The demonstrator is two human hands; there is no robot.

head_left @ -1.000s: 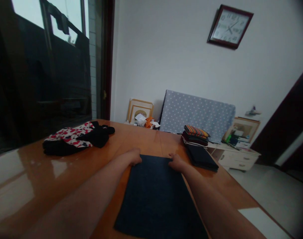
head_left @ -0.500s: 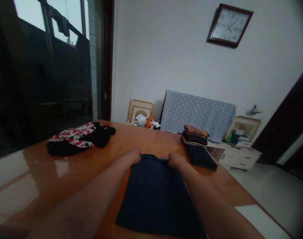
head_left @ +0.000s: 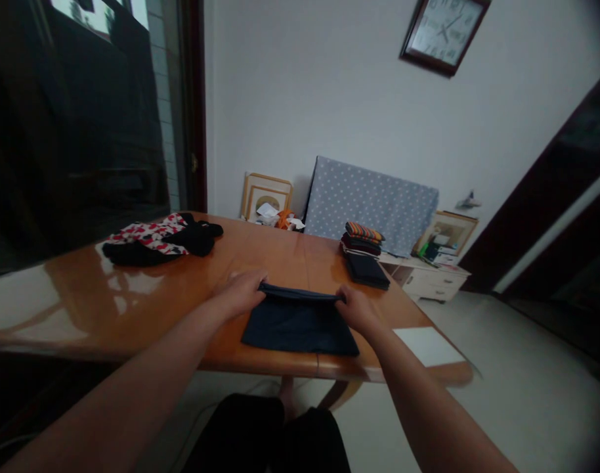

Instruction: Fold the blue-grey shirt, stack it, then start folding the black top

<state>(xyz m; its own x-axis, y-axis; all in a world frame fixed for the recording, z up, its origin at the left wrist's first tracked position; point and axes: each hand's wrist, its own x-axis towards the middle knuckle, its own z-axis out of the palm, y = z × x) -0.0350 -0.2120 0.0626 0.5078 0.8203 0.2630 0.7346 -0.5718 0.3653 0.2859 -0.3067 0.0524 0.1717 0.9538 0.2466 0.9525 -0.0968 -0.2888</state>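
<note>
A dark blue piece of clothing point(head_left: 300, 325) lies near the front edge of the wooden table; its exact kind does not show. My left hand point(head_left: 248, 290) is closed on the far left corner of it. At the far right corner, my right hand point(head_left: 353, 305) pinches the same edge. Between the hands that edge is raised and pulled straight, while the near part rests flat on the tabletop. Beyond my right hand sits a folded dark garment point(head_left: 367, 270), against a stack of folded clothes point(head_left: 362, 240) with a striped one on top.
The glossy wooden table point(head_left: 275, 253) carries a loose heap of black and red-white patterned clothes point(head_left: 155, 238) at the left. A white sheet point(head_left: 428, 346) lies at the right front corner. Behind stand a dotted grey cloth cover point(head_left: 369, 202) and a white cabinet point(head_left: 432, 282).
Both hands have drawn the far edge of the dark blue clothing toward me and lifted it, so it looks shorter. My view has tilted down, showing the table's front edge and my legs.
</note>
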